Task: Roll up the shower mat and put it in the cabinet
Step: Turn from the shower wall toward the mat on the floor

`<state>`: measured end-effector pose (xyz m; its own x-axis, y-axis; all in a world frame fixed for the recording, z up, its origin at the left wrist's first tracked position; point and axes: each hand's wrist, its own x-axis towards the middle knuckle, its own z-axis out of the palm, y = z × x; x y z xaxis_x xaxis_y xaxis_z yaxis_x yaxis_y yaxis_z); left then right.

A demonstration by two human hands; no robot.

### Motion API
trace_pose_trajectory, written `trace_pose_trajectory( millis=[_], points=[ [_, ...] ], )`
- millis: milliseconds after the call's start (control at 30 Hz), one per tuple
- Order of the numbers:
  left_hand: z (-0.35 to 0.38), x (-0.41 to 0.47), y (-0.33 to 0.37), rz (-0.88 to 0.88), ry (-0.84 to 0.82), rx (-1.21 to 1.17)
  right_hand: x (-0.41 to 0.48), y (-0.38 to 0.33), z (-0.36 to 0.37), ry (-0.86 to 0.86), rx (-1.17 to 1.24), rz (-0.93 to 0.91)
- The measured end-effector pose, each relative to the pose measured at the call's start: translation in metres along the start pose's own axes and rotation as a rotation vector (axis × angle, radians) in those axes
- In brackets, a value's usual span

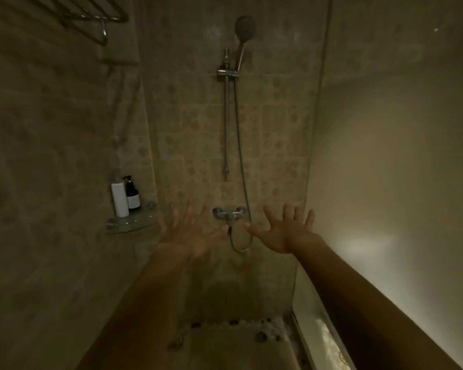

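Note:
A pale shower mat point(235, 348) lies flat on the shower floor at the bottom of the view, bordered by a strip of pebbles. My left hand point(191, 233) is stretched out in front of me, fingers spread, blurred by motion and holding nothing. My right hand point(284, 232) is also held out at the same height with fingers apart and empty. Both hands hover well above the mat, in front of the mixer tap point(229, 212). No cabinet is in view.
A shower head point(245, 26) hangs on a rail on the tiled back wall, its hose looping below the tap. A glass corner shelf point(131, 222) holds a white bottle point(120, 199) and a dark pump bottle point(132, 194). A frosted glass panel point(385, 182) closes the right side. A metal towel rack point(91, 14) hangs upper left.

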<state>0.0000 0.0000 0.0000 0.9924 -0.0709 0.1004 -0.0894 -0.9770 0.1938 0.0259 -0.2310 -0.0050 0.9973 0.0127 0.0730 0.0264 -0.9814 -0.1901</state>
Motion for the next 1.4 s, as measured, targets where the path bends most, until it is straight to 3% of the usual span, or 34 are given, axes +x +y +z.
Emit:
trace_pose_trajectory(
  millis=[200,367,500,733,967,1167,1267,1400],
  points=[
    [0.025,0.119,0.027,-0.039,0.071,0.06,0.131,0.043,-0.002,-0.009,0.017,-0.082],
    [0.029,0.213,0.036,-0.189,0.162,-0.02,0.233,0.061,-0.021,-0.027,-0.053,-0.147],
    [0.031,0.265,0.033,-0.225,0.223,0.056,0.304,0.053,-0.024,-0.045,-0.066,-0.179],
    [0.035,0.332,-0.008,-0.351,0.163,0.137,0.401,0.008,0.012,-0.06,-0.019,-0.324],
    [0.019,0.394,-0.1,-0.514,0.249,0.218,0.492,-0.093,0.041,-0.042,0.003,-0.542],
    [-0.011,0.397,-0.197,-0.703,0.334,0.124,0.534,-0.198,0.057,0.04,0.063,-0.877],
    [-0.021,0.369,-0.23,-0.826,0.437,0.189,0.531,-0.27,0.065,-0.104,0.159,-0.963],
    [-0.028,0.311,-0.267,-1.04,0.382,0.248,0.497,-0.351,0.071,-0.252,0.114,-1.138]
  ],
)
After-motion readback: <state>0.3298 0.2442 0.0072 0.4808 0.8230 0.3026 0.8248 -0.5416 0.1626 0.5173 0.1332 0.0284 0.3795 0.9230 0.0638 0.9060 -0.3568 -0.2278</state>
